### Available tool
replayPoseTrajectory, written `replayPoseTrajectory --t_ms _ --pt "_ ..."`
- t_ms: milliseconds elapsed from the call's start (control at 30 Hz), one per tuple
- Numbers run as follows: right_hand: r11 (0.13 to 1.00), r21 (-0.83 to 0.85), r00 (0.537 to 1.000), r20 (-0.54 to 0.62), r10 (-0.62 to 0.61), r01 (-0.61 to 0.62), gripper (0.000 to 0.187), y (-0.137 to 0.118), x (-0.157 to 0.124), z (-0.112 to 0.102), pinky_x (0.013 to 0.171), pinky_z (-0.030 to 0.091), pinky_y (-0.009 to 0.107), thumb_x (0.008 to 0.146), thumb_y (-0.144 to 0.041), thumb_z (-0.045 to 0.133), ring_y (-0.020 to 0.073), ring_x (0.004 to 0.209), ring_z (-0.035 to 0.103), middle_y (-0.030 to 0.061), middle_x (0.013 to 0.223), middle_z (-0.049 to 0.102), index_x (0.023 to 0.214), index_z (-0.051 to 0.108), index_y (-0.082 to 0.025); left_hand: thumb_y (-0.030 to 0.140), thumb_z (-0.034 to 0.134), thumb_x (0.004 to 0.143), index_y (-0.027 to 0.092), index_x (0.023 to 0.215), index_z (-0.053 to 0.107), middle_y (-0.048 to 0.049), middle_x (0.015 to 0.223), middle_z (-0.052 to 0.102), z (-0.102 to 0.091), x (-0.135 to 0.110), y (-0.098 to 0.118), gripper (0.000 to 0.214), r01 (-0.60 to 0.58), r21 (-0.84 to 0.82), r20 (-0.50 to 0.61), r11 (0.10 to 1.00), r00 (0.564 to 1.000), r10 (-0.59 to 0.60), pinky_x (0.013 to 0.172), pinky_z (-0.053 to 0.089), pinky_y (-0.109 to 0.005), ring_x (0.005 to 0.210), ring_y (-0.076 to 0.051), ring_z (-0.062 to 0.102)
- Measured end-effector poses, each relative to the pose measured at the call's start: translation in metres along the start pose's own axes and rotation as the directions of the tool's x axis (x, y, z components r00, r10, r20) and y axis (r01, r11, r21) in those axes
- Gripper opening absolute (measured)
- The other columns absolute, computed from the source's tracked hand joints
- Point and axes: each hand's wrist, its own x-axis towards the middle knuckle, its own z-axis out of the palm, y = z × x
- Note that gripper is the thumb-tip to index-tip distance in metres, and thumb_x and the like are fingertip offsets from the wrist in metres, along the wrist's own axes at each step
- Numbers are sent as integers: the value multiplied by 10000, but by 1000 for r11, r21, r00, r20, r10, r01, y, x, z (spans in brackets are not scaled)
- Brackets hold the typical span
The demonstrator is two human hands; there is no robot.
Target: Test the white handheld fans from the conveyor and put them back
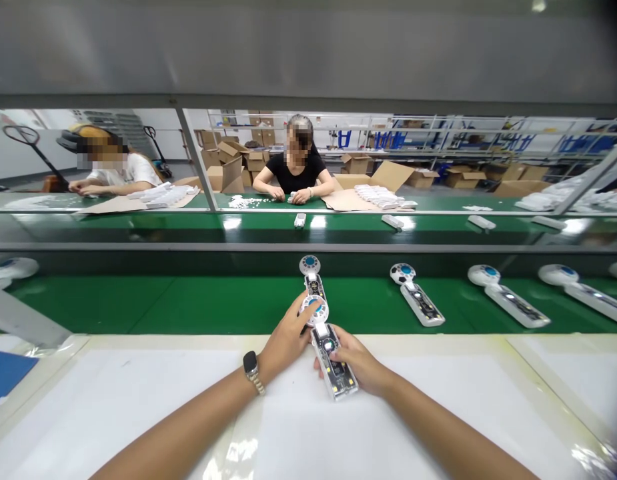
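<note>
Both my hands hold one white handheld device with a round head and an open body that shows a dark circuit board [338, 375]. My left hand [287, 333], with a watch [251, 363] on its wrist, grips the round head, its thumb and fingers closed about it. Around the body my right hand [361, 360] is closed, thumb on the circuit board side. Just beyond, a second device of the same kind [309, 265] lies on the green conveyor belt [188, 303], partly hidden by my left hand and the held device.
More such devices [422, 303] lie along the belt to the right, and one white device [17, 268] at far left. Metal rails [138, 247] run behind the belt. A white work surface [188, 387] is in front. Across the line, two people [297, 167] sit handling small parts.
</note>
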Motion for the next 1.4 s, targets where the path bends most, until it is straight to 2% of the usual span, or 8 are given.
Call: replayPoseTrajectory --t_ms 500,833,1000,1400 --pt "1000 -3 1000 1 18 -18 489 -3 -1 3 622 447 339 663 -316 652 190 638 622 70 773 659 1066 408 -182 122 453 830 283 1333 358 -72 1449 251 -1 -1 -2 536 71 16 44 997 996 -72 1035 342 -395 1295 -240 318" --pt "999 48 1000 -15 -4 4 573 3 0 -1 609 465 307 625 -249 657 172 615 632 19 732 636 1119 373 -182 90 443 819 272 1338 346 -89 1442 265 2 -2 -4 559 58 30 31 998 998 -59 1039 333 -405 1311 -237 290" --pt "998 66 1000 14 6 -7 582 -2 -1 0 617 462 293 590 -182 628 166 628 631 50 784 656 1116 381 -162 97 456 809 269 1337 343 -88 1433 273 0 -2 -3 566 118 20 71 993 990 -119 1029 350 -389 1292 -235 325" --pt "998 53 997 71 -22 18 551 -5 -3 -3 615 462 299 611 -196 666 175 662 639 56 824 665 1100 413 -173 87 420 818 271 1349 324 -87 1443 241 2 -1 -1 570 99 9 54 995 994 -99 1025 357 -411 1286 -242 326"
